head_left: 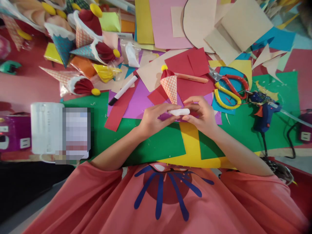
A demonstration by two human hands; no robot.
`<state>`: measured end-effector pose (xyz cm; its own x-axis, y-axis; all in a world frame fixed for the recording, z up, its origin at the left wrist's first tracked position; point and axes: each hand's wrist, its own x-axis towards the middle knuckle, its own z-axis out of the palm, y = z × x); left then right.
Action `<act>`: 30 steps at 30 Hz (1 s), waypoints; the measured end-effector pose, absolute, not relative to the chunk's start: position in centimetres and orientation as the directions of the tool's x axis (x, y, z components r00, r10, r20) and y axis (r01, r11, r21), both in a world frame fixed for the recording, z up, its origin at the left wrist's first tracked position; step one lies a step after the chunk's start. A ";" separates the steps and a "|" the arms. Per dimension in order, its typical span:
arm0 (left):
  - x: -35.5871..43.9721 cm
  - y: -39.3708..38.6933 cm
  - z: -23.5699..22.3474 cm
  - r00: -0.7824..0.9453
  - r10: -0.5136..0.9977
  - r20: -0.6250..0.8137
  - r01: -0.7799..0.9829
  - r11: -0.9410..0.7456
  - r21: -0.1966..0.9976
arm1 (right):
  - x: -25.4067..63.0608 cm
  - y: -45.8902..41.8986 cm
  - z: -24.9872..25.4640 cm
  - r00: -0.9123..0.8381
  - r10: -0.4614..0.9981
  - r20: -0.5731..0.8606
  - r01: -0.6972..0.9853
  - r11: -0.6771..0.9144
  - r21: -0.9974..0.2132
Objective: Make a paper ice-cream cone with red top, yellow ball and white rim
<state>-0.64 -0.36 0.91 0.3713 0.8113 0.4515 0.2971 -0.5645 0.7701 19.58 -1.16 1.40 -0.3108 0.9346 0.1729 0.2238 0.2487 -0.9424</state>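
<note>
A small white folded piece (pixel 180 112), paper or foam by its look, is held level above the purple sheet (pixel 136 100). My left hand (pixel 156 118) pinches its left end between thumb and fingers. At its right end, my right hand (pixel 203 115) has thumb and fingers curled around it. Just beyond my hands lies a paper ice-cream cone (pixel 169 87) with an orange checked wrapper, a red top and a yellow ball. An orange pen (pixel 192 78) rests beside the cone. Fingers hide part of the white piece.
Scissors (pixel 229 87) and a blue glue gun (pixel 265 113) with its cord lie at right. A black-and-white marker (pixel 123 90) and a phone (pixel 76 130) are at left. Several finished paper cones (pixel 62 42) fill the back left; beige sheets (pixel 246 26) lie at the back right.
</note>
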 end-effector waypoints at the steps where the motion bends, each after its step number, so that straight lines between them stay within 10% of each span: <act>1: -0.7 -0.4 1.0 0.360 0.833 0.421 0.306 -0.532 0.790 | 19.6 -1.1 1.3 -0.327 0.929 0.174 0.220 0.254 -0.942; 12: -0.8 -0.4 1.0 0.353 0.894 0.276 0.318 -0.392 0.863 | 19.4 -0.9 1.4 -0.504 0.743 0.440 0.377 0.648 -0.661; 30: -1.0 -0.2 1.0 0.339 0.824 0.455 0.286 -0.551 0.784 | 19.7 -1.3 2.0 -0.365 0.868 0.337 0.423 0.477 -0.770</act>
